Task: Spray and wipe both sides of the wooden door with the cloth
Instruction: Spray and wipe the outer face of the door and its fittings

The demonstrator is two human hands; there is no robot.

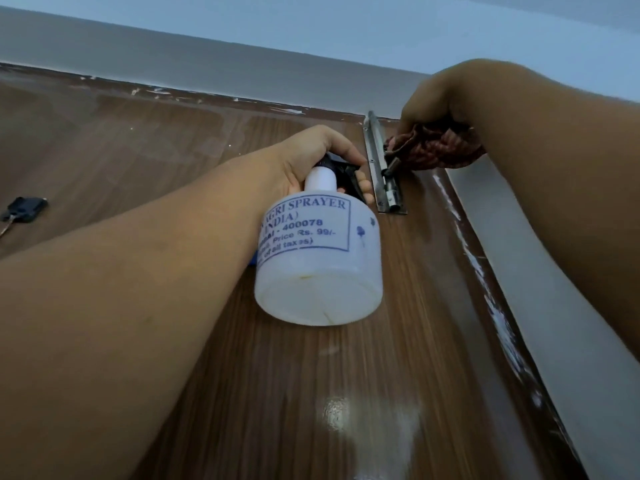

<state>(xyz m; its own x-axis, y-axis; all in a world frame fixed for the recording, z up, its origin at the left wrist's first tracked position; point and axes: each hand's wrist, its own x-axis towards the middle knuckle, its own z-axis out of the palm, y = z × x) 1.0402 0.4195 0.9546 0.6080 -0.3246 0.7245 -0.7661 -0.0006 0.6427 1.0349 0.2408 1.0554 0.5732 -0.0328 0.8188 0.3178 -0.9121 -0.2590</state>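
Two bare forearms fill the near view, both raised toward the top of the wooden door [173, 140]. Left hand [311, 157]: grip closed around the neck of the spray bottle [318, 258], fingers curled at the dark trigger head. Bottle position: left of the metal bolt [384, 168], base toward the viewer, nozzle end toward the door. Bottle appearance: white, translucent plastic, blue printed label reading "SPRAYER" and "INDIA"; its contents cannot be made out. Right hand [446, 98]: grip closed on the bunched cloth [440, 147], holding it against the far right corner of the door, touching the bolt. Cloth appearance: reddish-brown, patterned, crumpled. Door appearance: brown wood grain, glossy, with a bright reflection near the bottom and white paint flecks along its edges. A small dark fitting [22, 209] sits on the door at far left.
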